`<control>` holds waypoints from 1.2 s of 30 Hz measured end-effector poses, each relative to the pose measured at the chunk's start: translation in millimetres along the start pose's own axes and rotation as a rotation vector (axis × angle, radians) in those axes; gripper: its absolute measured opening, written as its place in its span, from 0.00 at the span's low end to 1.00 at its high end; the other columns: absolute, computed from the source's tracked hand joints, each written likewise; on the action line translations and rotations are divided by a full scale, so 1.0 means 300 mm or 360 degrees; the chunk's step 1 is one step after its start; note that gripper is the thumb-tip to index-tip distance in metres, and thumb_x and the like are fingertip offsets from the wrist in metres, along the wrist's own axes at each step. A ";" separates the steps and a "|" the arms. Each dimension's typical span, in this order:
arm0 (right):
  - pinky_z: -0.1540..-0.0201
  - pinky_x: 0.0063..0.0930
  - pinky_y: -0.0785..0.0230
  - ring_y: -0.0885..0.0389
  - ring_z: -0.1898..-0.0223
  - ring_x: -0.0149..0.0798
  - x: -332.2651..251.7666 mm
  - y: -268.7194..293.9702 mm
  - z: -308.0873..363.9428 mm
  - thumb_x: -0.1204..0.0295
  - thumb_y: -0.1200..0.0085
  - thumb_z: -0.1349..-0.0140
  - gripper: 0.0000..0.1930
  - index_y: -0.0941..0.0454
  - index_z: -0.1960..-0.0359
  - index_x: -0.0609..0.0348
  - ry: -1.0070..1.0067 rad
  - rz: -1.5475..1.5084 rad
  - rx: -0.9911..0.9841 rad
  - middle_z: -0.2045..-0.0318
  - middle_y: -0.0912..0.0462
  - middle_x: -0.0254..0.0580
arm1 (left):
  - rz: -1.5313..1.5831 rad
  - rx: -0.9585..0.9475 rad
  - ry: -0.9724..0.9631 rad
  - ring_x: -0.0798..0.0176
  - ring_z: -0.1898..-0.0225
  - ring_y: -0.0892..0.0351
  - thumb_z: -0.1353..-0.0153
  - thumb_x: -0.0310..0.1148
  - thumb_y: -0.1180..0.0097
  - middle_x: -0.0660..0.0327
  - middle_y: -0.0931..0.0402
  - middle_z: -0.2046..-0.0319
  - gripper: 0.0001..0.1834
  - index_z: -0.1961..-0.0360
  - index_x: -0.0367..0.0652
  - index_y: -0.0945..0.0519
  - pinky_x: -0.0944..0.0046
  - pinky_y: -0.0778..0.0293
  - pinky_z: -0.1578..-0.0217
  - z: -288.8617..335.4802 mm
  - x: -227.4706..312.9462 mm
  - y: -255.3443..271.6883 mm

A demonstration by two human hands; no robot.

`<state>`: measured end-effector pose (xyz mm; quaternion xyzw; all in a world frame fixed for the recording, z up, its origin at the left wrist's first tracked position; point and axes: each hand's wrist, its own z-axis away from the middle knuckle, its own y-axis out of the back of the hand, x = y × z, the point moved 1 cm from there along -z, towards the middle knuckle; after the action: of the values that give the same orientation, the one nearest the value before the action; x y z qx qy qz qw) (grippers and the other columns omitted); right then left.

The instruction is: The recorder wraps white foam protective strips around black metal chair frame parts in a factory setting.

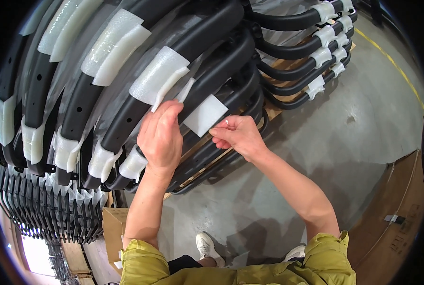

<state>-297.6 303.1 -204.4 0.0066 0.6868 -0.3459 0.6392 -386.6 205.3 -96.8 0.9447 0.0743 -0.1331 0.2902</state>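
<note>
My left hand [162, 135] lies over a black bent tube [212, 78], its fingers curled in and partly hidden; I cannot make out what they grip. A thin white foam strip [187, 91] stands up beside its fingertips. My right hand [239, 136] is closed in a pinch at the lower corner of a white foam sheet [205, 116], which lies slanted against the tubes. Just left of the left hand's fingertips, a foam wrap [159, 75] goes around the neighbouring tube, one flap loose. Another foam wrap [132, 163] sits near my left wrist.
More foam-wrapped black tubes [79, 107] are stacked at left, and their curved ends [288, 50] reach right. A second stack [46, 204] stands lower left beside a cardboard box [113, 232]. A large brown carton [387, 223] is at right. A yellow line [387, 57] crosses the grey floor.
</note>
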 end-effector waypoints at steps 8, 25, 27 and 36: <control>0.79 0.19 0.34 0.28 0.83 0.26 -0.021 -0.027 -0.055 0.73 0.46 0.50 0.09 0.26 0.81 0.70 0.0345 0.0168 0.0020 0.85 0.25 0.38 | 0.0118 -0.0480 -0.0533 0.59 0.70 0.26 0.63 0.25 0.46 0.57 0.26 0.70 0.18 0.65 0.37 0.26 0.64 0.31 0.67 0.036 -0.002 -0.034; 0.84 0.16 0.39 0.32 0.85 0.24 -0.119 -0.114 -0.045 0.72 0.47 0.47 0.10 0.26 0.82 0.66 0.0440 -0.0071 0.0079 0.86 0.27 0.37 | -0.0156 -0.0457 0.0234 0.47 0.54 0.31 0.54 0.26 0.46 0.49 0.31 0.55 0.24 0.53 0.34 0.33 0.54 0.36 0.53 0.044 -0.005 -0.062; 0.83 0.16 0.39 0.32 0.85 0.24 -0.152 -0.103 -0.056 0.73 0.47 0.47 0.10 0.26 0.82 0.67 0.0385 -0.0012 0.0047 0.86 0.27 0.37 | 0.0009 -0.0597 0.0240 0.45 0.52 0.33 0.57 0.24 0.46 0.45 0.33 0.53 0.26 0.53 0.31 0.34 0.53 0.37 0.52 0.026 0.006 -0.043; 0.86 0.18 0.39 0.31 0.87 0.27 -0.196 -0.073 -0.057 0.67 0.50 0.46 0.12 0.26 0.81 0.64 0.0173 -0.0006 -0.0126 0.85 0.26 0.38 | 0.0037 -0.0216 0.0394 0.54 0.68 0.24 0.61 0.27 0.42 0.55 0.24 0.66 0.18 0.63 0.43 0.24 0.59 0.28 0.67 0.045 -0.008 -0.112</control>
<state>-311.7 320.3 -143.2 -0.0013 0.7336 -0.3188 0.6001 -399.0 225.2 -124.7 0.9330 0.1074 -0.0067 0.3435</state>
